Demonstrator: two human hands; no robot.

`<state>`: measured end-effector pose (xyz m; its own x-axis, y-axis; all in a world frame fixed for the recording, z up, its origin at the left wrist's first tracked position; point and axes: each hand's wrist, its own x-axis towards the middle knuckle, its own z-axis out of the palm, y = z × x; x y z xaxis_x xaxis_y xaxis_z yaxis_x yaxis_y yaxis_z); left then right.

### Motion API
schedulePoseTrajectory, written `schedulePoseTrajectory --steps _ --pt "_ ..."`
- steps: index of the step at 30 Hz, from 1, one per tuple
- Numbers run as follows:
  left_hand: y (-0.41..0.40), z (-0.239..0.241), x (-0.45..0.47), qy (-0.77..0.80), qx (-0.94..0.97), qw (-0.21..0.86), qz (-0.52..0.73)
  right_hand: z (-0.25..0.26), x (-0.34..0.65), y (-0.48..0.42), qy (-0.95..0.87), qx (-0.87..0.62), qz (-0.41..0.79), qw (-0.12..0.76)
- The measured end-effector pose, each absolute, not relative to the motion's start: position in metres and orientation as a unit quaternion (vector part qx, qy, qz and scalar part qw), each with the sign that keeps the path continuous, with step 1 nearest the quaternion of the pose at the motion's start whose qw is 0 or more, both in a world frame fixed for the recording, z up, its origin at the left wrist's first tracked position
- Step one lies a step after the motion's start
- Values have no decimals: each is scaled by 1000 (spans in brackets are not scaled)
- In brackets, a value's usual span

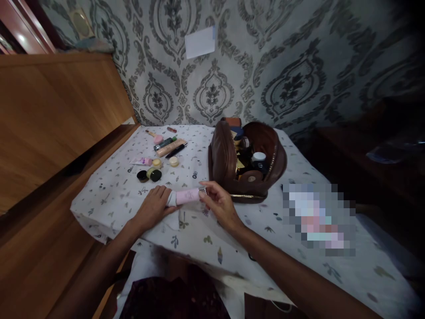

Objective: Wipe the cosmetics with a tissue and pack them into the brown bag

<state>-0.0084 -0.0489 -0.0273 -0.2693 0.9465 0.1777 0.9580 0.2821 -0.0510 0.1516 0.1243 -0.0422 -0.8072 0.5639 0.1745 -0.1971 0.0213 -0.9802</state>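
Between my two hands lies a pink cosmetic bottle (187,196) with a silver cap, held sideways just above the table. My left hand (154,206) is closed on a white cloth (172,217), which wraps the bottle's left end. The fingertips of my right hand (221,204) pinch the silver cap (202,190) at the other end. Right behind my right hand stands an unzipped brown toiletry bag (223,161) with jars and bottles inside, among them a jar with a white lid (259,157).
Loose cosmetics lie at the back left: a beige tube (171,148), a black tube (176,150), a pink sponge (158,139), small jars (174,161) and a white-and-purple tube (141,161). A wooden panel (63,119) borders the patterned tablecloth (109,195). A blurred-out object (318,219) lies right.
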Motion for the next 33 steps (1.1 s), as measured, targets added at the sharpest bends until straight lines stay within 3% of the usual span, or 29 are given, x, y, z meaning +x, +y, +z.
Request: schedulePoseTrajectory --steps 13,26,33 --pt "-12 -41 44 -735 -647 168 -112 -36 157 119 -674 -131 693 220" --pt "-42 -31 -4 -767 -625 51 -134 -38 159 117 -737 -120 627 223" --pt "-44 -34 -4 -766 -622 40 -156 -45 155 117 -770 -100 561 287"
